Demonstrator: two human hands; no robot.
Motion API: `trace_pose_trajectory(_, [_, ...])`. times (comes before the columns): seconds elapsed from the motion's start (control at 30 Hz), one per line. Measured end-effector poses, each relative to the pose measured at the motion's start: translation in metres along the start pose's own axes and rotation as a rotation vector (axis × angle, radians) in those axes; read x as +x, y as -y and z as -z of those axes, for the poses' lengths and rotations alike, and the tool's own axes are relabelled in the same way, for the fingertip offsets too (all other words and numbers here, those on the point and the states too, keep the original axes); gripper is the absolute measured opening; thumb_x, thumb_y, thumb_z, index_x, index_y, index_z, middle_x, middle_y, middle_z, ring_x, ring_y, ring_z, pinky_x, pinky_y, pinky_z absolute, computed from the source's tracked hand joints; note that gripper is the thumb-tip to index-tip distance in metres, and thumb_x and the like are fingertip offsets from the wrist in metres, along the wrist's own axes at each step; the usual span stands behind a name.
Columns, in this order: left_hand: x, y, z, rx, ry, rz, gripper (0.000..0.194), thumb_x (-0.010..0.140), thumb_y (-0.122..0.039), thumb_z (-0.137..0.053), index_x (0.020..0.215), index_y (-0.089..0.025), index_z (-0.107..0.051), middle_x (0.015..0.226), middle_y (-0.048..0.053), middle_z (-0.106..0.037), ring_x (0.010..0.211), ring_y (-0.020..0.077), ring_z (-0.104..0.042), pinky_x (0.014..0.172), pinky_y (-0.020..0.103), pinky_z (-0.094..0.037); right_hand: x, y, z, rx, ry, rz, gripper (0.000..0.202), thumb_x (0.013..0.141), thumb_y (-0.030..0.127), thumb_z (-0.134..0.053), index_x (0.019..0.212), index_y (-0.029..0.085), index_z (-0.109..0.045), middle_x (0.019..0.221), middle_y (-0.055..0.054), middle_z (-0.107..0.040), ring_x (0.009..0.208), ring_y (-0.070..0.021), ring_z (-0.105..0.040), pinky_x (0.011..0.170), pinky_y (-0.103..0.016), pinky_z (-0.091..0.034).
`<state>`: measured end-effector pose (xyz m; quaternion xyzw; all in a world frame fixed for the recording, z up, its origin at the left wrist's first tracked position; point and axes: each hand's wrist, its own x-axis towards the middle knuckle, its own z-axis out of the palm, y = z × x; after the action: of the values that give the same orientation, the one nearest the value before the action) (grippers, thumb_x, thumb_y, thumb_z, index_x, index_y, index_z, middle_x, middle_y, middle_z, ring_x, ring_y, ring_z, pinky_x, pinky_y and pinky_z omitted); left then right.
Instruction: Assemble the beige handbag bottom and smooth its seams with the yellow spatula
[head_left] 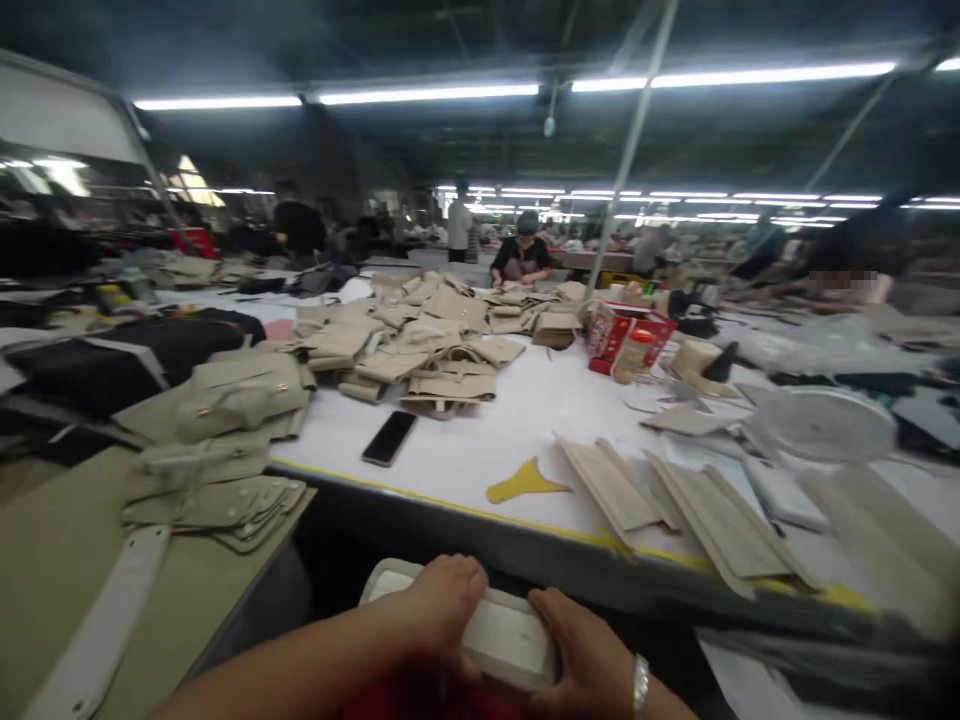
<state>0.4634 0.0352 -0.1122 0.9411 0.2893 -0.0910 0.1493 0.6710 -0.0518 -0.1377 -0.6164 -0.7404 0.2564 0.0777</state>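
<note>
Low in front of me, below the table edge, is a long pale piece (pixel 506 640) with rounded corners and a raised beige rim. It looks like part of a bag, though its exact kind is unclear. My left hand (pixel 446 605) lies across its middle, fingers curled over the far side. At the right end, my right hand (pixel 585 645) grips it, thumb and fingers closed round the edge. Its underside is hidden. On the table just beyond lie a yellow scrap (pixel 525 482) and several beige strips (pixel 611 485).
The white table (pixel 457 450) has a yellow-taped front edge. It bears a phone (pixel 390 438), a heap of beige bag parts (pixel 427 340), a red box (pixel 626 335) and a clear lid (pixel 821 424). More parts (pixel 217 500) lie at left. A person (pixel 523 250) sits opposite.
</note>
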Motion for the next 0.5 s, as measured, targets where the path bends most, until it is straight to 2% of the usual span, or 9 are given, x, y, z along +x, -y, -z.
trace_pose_trajectory(0.17, [-0.003, 0.003, -0.003, 0.047, -0.011, -0.025, 0.083, 0.042, -0.056, -0.072, 0.108, -0.01, -0.051, 0.107, 0.013, -0.05, 0.095, 0.0284, -0.048, 0.089, 0.041, -0.04, 0.002, -0.004, -0.007, 0.035, -0.006, -0.007, 0.081, 0.048, 0.041, -0.071, 0.122, 0.014, -0.048, 0.113, -0.015, -0.054, 0.102, -0.0284, -0.053, 0.091, -0.036, -0.04])
trace_pose_trajectory(0.37, [-0.002, 0.008, -0.003, 0.064, -0.012, -0.081, 0.083, 0.042, -0.056, -0.072, 0.107, -0.01, -0.051, 0.107, 0.014, -0.049, 0.094, 0.0287, -0.047, 0.084, 0.039, -0.042, 0.003, -0.008, -0.017, 0.048, -0.054, -0.004, 0.081, 0.051, 0.042, -0.067, 0.123, 0.012, -0.046, 0.117, -0.016, -0.054, 0.106, -0.0302, -0.053, 0.094, -0.037, -0.041])
trace_pose_trajectory(0.5, [-0.007, 0.015, -0.007, 0.072, -0.056, -0.169, 0.083, 0.053, -0.057, -0.067, 0.117, -0.01, -0.044, 0.107, 0.015, -0.051, 0.093, 0.0292, -0.05, 0.081, 0.039, -0.042, 0.005, -0.028, -0.034, 0.047, -0.051, -0.023, 0.077, 0.055, 0.046, -0.063, 0.123, 0.014, -0.047, 0.123, -0.016, -0.053, 0.112, -0.032, -0.051, 0.098, -0.039, -0.04])
